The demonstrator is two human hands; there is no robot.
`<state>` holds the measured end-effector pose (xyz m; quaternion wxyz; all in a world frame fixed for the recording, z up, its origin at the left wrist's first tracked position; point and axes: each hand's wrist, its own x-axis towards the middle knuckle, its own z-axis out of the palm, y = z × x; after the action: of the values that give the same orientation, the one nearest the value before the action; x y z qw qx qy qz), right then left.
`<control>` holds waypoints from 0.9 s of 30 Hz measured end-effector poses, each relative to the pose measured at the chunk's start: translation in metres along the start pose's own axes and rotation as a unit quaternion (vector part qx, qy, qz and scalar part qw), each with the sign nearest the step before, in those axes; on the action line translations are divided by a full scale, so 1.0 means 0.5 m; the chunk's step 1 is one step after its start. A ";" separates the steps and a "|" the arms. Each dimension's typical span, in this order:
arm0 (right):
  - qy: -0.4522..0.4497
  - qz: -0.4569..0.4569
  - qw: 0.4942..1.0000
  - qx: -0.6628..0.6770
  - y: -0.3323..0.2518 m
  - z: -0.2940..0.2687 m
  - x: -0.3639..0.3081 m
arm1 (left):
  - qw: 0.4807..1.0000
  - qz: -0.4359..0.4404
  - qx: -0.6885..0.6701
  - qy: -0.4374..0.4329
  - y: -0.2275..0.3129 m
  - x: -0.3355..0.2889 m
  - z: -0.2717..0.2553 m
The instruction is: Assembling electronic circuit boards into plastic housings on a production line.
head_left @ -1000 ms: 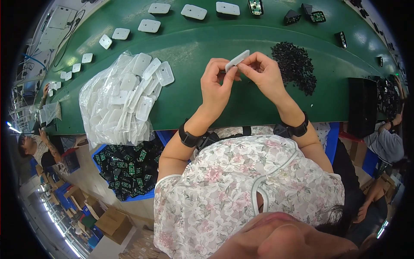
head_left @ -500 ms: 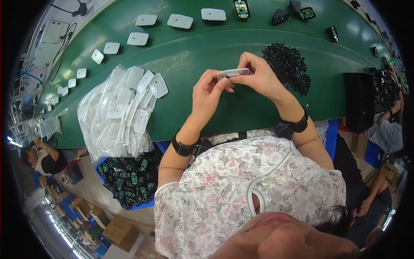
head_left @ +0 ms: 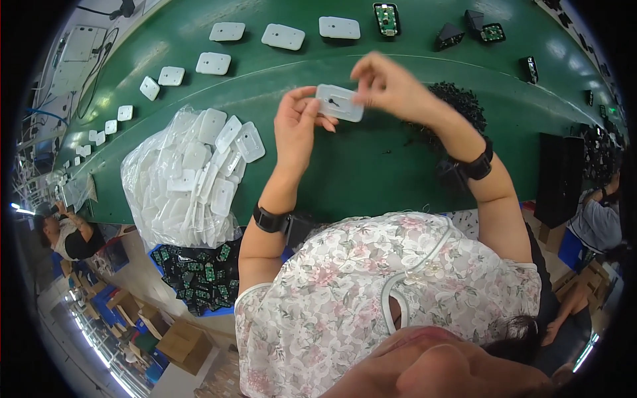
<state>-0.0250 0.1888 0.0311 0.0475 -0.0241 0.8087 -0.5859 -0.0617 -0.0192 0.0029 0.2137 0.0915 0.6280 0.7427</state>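
Above the green table I hold a white plastic cover (head_left: 345, 113) in my left hand (head_left: 297, 116), pinched at its left edge between thumb and fingers. Its recessed face is turned up, and a small black part (head_left: 334, 103) lies in its middle. My right hand (head_left: 391, 86) is at the cover's right end, its fingers bent and smeared by motion. Whether they grip or touch the cover cannot be made out. Beyond my right wrist lies a heap of small black parts (head_left: 461, 103), partly hidden by the forearm.
A clear plastic bag (head_left: 149, 179) spills white covers (head_left: 251, 142) on the left. More covers (head_left: 283, 36) form a curved row along the far side, with a circuit board in a black case (head_left: 386, 20). A blue bin (head_left: 199, 275) of boards stands below; a black box (head_left: 561, 176) is at right.
The white cover has tilted from edge-on to face up and stays in my left hand. My right hand has shifted upward from its two-handed hold on the cover and is moving.
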 end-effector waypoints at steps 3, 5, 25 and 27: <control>0.253 -0.059 0.885 -0.386 0.004 -0.079 0.061 | 0.994 -0.002 0.106 0.015 0.005 0.023 -0.018; 0.324 -0.092 0.786 -0.519 0.019 -0.116 0.094 | 0.970 0.017 0.241 0.012 0.003 0.046 -0.023; 0.114 -0.079 0.960 -0.244 0.037 -0.068 -0.038 | 0.788 0.337 0.512 -0.055 -0.028 0.014 -0.008; 0.104 -0.114 0.956 -0.249 0.020 -0.037 -0.041 | 0.815 0.340 0.468 -0.035 -0.044 0.015 -0.020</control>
<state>-0.0066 0.2115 0.0281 -0.1110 -0.0663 0.9213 -0.3667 -0.0678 -0.0225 -0.0216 -0.0993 0.4138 0.8210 0.3807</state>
